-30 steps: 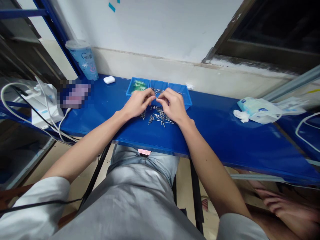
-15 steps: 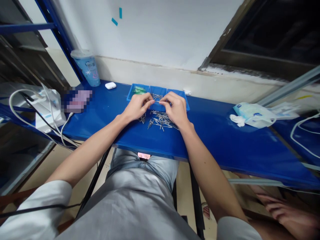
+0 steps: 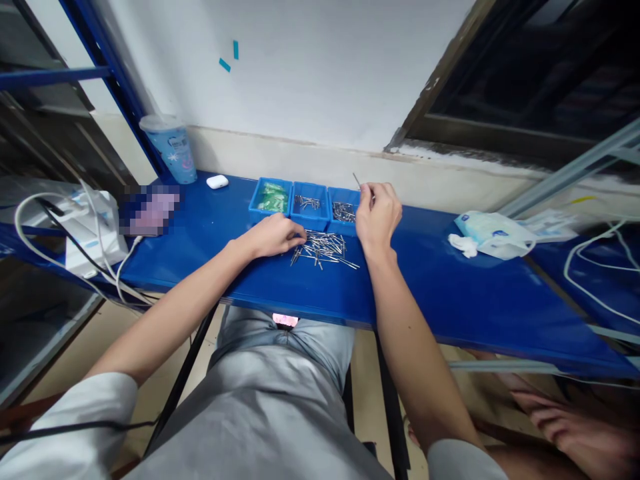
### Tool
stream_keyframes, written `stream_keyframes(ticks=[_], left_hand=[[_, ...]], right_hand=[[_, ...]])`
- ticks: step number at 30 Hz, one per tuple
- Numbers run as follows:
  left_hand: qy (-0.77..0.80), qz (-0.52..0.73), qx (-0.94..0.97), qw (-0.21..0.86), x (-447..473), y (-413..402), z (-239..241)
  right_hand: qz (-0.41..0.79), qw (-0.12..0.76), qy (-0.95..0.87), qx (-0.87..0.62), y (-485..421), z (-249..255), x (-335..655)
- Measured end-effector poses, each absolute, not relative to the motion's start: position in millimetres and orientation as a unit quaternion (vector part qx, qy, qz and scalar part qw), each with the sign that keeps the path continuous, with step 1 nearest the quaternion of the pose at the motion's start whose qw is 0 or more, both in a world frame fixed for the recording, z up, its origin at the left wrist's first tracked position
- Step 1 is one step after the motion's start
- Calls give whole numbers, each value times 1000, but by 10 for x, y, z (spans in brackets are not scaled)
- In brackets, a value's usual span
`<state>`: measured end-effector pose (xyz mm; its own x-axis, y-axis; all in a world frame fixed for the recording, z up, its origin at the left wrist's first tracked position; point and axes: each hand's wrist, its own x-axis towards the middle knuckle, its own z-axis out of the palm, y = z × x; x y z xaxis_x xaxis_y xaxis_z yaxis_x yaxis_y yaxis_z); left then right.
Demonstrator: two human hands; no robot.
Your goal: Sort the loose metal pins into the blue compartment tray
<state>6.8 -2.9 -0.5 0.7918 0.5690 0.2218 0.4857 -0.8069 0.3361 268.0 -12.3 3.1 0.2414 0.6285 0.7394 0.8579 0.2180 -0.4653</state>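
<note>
A loose pile of thin metal pins resembling blind rivets (image 3: 325, 247) lies on the blue tabletop. At the pile's left edge is my left hand (image 3: 277, 235), thumb and fingers pinched together; whatever they hold is hidden. My right hand (image 3: 380, 212) is raised beside the right blue bin (image 3: 344, 229), pinching one thin metal pin (image 3: 356, 179) that sticks up past the fingertips. This bin contains many small metal pieces. The middle blue bin (image 3: 310, 221) has several short pins, and the left blue bin (image 3: 257, 215) contains green packets.
On the left stand a patterned cup (image 3: 173, 152), a white earbud case (image 3: 217, 181) and a white power strip (image 3: 97, 237) with cables. A tissue pack (image 3: 493, 235) lies to the right. The wall (image 3: 300, 150) rises behind the bins. Another person's foot shows lower right.
My hands, which met over the bins, have parted. The left came down to the pile; the right moved right and up with a pin. The view tilted slightly, uncovering the bins.
</note>
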Motion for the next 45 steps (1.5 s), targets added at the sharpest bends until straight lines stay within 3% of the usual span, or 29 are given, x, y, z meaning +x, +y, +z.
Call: stream_keyframes(ticks=[4, 13, 22, 35, 45], left_hand=[[311, 117, 936, 113, 50, -18, -3], [308, 128, 938, 91, 40, 8, -54], [307, 117, 944, 31, 54, -33, -59], [319, 264, 904, 108, 65, -70, -9], [312, 334, 882, 116, 64, -51, -5]], right_hand=[[-105, 465, -603, -640, -103, 5, 2686], [-67, 467, -725, -502, -242, 52, 2409], [-14, 433, -777, -457, -308, 47, 2284], [16, 388, -821, -420, -285, 1, 2271], [58, 434, -797, -415, -286, 27, 2222]])
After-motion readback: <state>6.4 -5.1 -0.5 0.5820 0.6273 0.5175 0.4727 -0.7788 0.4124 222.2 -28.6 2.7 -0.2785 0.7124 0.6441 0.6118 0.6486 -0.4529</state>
